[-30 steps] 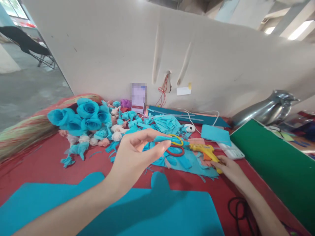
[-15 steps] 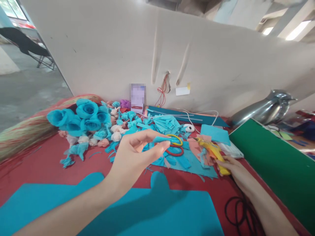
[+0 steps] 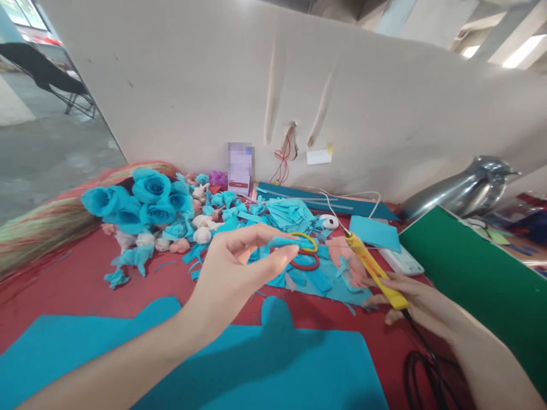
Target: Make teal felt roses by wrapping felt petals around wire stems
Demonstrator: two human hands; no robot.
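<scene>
While the left hand (image 3: 233,270) pinches a blue strip (image 3: 282,243) above the red table (image 3: 77,287), the right hand (image 3: 412,304) grips a yellow glue gun (image 3: 374,267), its nozzle tilted up toward the wall; scissors (image 3: 305,252) lie on blue scraps (image 3: 325,282) between the 2 hands; blue roses (image 3: 145,199) sit piled at left.

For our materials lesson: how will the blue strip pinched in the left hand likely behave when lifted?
Probably floppy: the blue strip curves where the left hand pinches it. Likely very light, since fingertips alone carry it. Unlikely to roll, being flat like the blue scraps nearby.
</scene>
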